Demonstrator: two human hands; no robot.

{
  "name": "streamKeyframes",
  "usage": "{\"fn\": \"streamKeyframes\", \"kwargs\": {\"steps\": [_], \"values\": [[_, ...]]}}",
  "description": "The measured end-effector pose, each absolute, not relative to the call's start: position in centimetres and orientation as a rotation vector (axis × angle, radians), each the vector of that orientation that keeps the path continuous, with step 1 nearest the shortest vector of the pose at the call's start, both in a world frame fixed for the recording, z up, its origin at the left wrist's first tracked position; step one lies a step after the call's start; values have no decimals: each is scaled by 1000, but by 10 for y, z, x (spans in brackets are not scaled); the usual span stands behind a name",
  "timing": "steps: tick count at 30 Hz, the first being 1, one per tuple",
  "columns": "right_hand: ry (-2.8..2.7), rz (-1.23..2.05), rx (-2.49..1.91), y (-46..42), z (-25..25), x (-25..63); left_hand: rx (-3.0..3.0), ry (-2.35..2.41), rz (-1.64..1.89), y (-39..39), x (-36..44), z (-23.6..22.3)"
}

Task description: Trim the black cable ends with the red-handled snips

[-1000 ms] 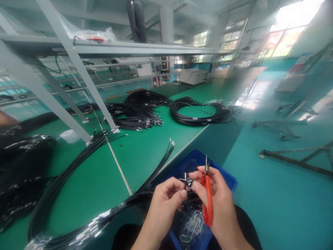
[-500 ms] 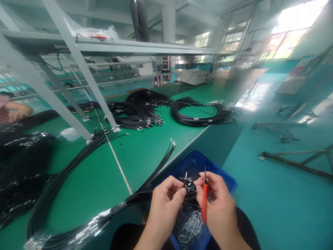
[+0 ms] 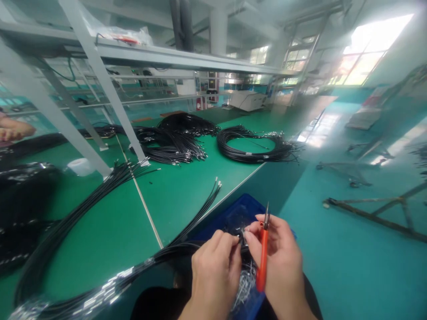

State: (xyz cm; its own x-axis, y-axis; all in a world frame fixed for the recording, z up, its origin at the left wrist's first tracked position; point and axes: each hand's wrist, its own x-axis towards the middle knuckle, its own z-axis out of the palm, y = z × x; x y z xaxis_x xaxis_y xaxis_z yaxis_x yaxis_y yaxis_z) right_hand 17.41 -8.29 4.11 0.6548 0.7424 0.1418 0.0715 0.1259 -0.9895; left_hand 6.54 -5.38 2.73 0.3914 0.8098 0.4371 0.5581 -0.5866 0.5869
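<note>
My right hand (image 3: 282, 258) holds red-handled snips (image 3: 262, 262) upright against the palm, their pointed metal tips above the fingers. Its thumb and index finger come together beside small pale and dark pieces. My left hand (image 3: 215, 271) is closed in a pinch close by, back of the hand up; what is between its fingertips is hidden. Under both hands sits a blue bin (image 3: 245, 202) with shiny clear and silvery bits (image 3: 245, 284) in it. A bundle of black cables (image 3: 160, 255), partly wrapped in clear film, curves from the table towards my left hand.
Coiled black cables (image 3: 247, 158) with metal ends and another cable heap (image 3: 176, 144) lie on the green table (image 3: 180, 195). A shelf post (image 3: 110, 89) and a white roll (image 3: 81, 166) stand to the left. Another person's arm (image 3: 16, 129) shows at far left.
My left hand has turned over, its back now up and covering more of the bin. The snips stay in my right hand, tilted slightly more. The view has shifted a little.
</note>
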Motion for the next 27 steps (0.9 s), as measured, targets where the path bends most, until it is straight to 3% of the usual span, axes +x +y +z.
{"fn": "streamKeyframes", "kwargs": {"steps": [12,27], "values": [[-861,547,-1456,-80,15,178,1712,998,890,-42,55,39],[-1383,9,-1144,-75,28,179,1374,801,805,-35,49,43]]}}
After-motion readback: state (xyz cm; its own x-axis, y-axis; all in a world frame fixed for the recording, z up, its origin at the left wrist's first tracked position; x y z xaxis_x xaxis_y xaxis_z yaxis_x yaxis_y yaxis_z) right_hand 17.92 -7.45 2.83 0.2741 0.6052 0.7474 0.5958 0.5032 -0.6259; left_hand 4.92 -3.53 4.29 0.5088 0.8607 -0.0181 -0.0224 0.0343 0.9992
